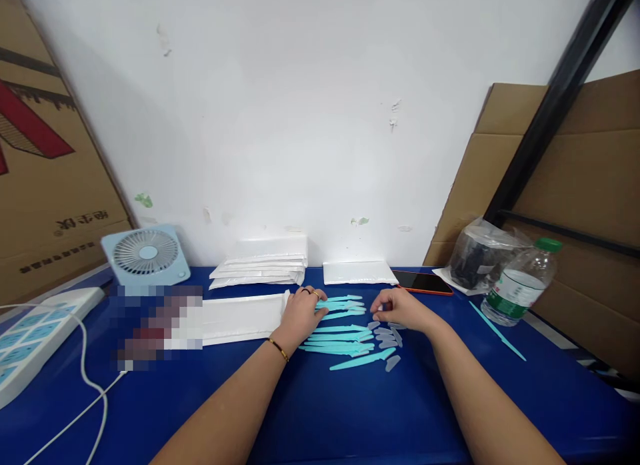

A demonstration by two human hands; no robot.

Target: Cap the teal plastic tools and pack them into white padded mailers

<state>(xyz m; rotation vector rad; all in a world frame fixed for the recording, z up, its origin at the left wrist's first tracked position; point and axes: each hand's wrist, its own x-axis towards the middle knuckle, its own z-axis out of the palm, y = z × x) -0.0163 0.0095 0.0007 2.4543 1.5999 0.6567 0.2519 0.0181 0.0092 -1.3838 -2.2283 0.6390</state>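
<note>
Several turquoise eyebrow razors (340, 338) lie side by side in a loose row on the blue table, their narrow blade ends pointing right. My left hand (303, 315), wearing rings, curls its thumb and fingers around the handle ends of the farthest razors (345, 305). Just right of the blade ends lie several small translucent blade caps (386, 338). Above these caps my right hand (397, 309) is closed in a pinch; a small pale bit shows at its fingertips, too small to name. One razor (360, 360) lies slightly apart at the near side.
White padded envelopes (263, 268) are stacked by the wall, with another envelope (240, 318) left of my hand. Behind are a flat white packet (357, 273) and a phone (423, 283). A bottle (520, 285) and lone razor (497, 330) are right; a fan (147, 255) and power strip (40, 338) left.
</note>
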